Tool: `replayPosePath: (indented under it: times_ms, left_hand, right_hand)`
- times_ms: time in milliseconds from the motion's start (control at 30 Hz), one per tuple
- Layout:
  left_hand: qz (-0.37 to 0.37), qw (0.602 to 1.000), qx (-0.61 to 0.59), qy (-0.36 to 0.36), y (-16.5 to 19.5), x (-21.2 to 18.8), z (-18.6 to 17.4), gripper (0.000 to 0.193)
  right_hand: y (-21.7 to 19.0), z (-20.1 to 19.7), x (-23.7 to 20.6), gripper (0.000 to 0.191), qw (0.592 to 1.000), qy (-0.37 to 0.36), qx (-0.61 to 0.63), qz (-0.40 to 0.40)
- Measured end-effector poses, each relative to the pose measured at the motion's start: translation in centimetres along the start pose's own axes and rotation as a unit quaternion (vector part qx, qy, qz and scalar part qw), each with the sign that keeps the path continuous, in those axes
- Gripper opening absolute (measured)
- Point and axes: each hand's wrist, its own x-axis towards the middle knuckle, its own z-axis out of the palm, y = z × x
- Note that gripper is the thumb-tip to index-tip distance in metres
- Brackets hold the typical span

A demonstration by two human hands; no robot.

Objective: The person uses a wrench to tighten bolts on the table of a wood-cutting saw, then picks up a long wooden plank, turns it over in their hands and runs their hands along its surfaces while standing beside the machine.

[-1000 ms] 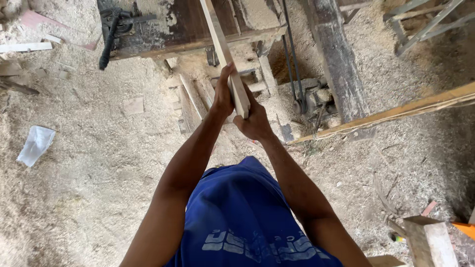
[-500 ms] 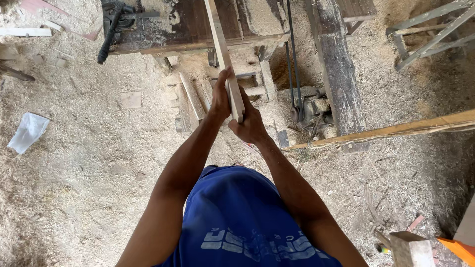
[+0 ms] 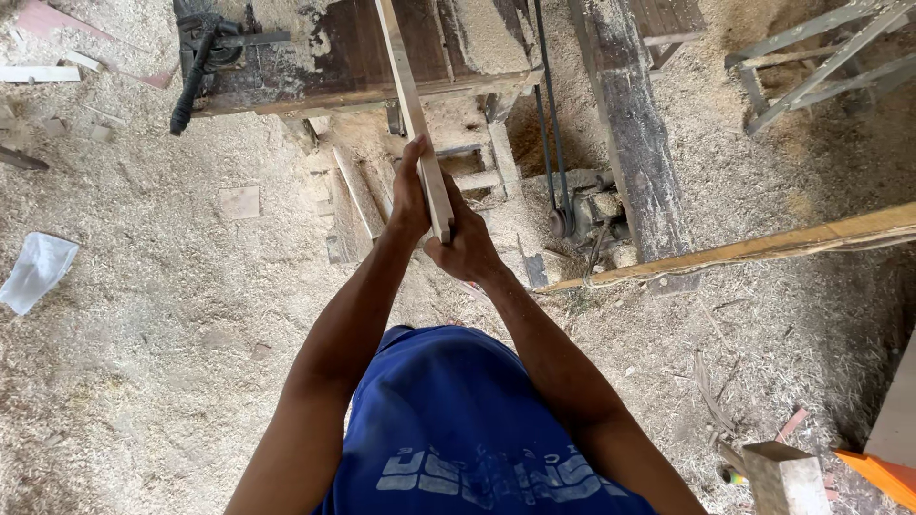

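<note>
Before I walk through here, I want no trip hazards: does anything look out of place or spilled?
Yes. Sawdust covers the whole floor, thick around the saw table. A white bag lies crumpled at the left, and a long plank slants across the path at the right. Both hands, left hand and right hand, grip the strip.

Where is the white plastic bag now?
In the head view the white plastic bag lies on the sawdust floor at far left, away from both hands.

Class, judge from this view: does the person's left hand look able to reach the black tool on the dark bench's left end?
Probably not right now: the left hand grips the wooden strip, and the black tool lies well off to the left.
</note>
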Motion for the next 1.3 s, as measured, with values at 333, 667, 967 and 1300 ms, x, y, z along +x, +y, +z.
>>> replayPosePath:
  times_ms: [333, 667, 967, 1300]
  left_hand:
    - [-0.004, 1.0, 0.024, 0.012, 0.6, 0.3, 0.0, 0.07]
    - [-0.001, 0.998, 0.052, 0.029, 0.3, 0.9, -0.4, 0.079]
    - [-0.009, 0.999, 0.029, 0.035, 0.8, 1.2, -0.1, 0.08]
    - [-0.004, 0.999, 0.028, 0.017, 2.4, 1.2, 0.9, 0.088]
  right_hand:
    - [-0.5, 0.0, 0.8, 0.114, 1.0, -0.01, 0.001, 0.012]
    - [-0.7, 0.1, 1.1, 0.117, 1.0, -0.007, 0.007, -0.009]
    - [-1.3, -0.1, 1.4, 0.116, 1.0, -0.008, 0.004, 0.007]
    - [-2.1, -0.7, 2.5, 0.113, 1.0, -0.006, -0.022, 0.009]
